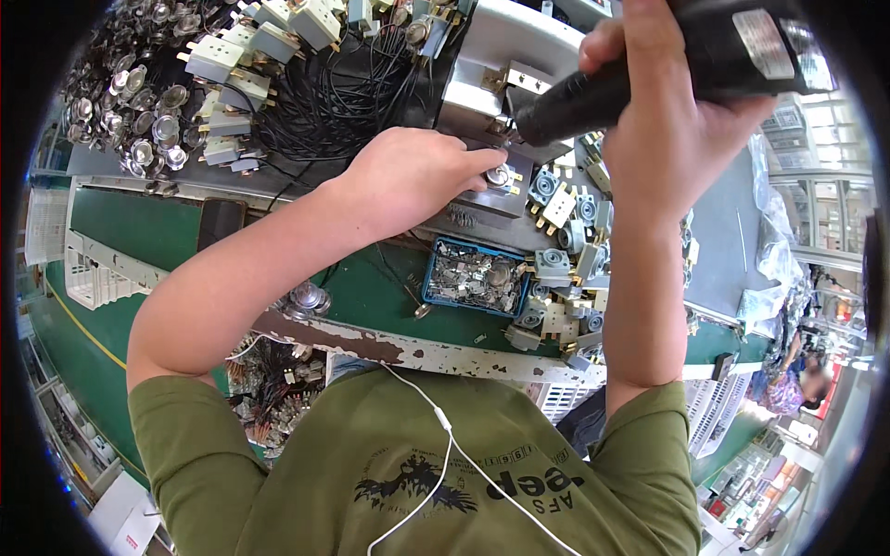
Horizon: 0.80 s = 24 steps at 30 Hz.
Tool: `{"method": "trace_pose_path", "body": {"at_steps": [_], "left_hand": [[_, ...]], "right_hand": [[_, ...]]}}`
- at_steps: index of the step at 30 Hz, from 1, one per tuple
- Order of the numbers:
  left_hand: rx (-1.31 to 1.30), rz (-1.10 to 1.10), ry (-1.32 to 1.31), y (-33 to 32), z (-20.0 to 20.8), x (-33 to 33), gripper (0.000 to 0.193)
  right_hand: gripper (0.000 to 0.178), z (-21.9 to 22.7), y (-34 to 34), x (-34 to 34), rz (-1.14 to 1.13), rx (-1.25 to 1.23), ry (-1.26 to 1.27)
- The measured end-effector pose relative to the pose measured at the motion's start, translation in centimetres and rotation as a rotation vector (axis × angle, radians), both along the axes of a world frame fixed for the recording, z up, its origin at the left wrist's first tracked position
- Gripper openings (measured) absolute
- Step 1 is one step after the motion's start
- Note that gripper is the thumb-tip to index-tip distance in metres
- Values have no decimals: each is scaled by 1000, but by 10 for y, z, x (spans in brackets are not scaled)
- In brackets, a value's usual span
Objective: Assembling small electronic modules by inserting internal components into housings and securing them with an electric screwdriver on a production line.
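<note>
My right hand [654, 120] is wrapped round a black power screwdriver [579, 100], tilted so its nose points left and down toward a metal fixture [501, 56]. My left hand [417, 171] reaches in from the left, fingers closed on a small part with a round metal disc [499, 176] and brass-coloured prongs. That part rests on a metal block [505, 199] just below the screwdriver's nose. The fingertips partly cover it, and the screwdriver's bit is hard to make out.
A blue tray [429, 278] holds small metal pieces. Several grey-and-white switch-like units [556, 264] crowd the bench right of it. White blocks [215, 57] with black cables [324, 102] and a heap of round metal discs [139, 120] lie at the far left. White earphone wires [442, 422] hang over my shirt.
</note>
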<state>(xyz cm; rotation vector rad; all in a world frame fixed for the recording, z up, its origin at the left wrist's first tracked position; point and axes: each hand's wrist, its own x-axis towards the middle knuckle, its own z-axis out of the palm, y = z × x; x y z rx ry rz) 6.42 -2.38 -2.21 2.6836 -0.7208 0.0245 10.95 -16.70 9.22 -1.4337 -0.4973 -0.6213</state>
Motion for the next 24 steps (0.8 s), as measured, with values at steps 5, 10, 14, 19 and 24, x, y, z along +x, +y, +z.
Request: {"method": "trace_pose_path", "body": {"at_steps": [5,10,14,19,24], "left_hand": [[-55,3,46,0,4,2,34],[32,37,135,-3,14,4,35],[60,52,155,-5,17,4,35],[34,30,85,-2,9,4,34],[37,20,82,0,4,4,32]], "right_hand": [[15,-13,-43,2,148,56,20],[16,-13,-28,-17,-18,-84,116],[16,-19,-29,-13,28,-56,75],[15,-24,-28,-12,43,-32,61],[14,-31,-27,-9,5,-23,159]]}}
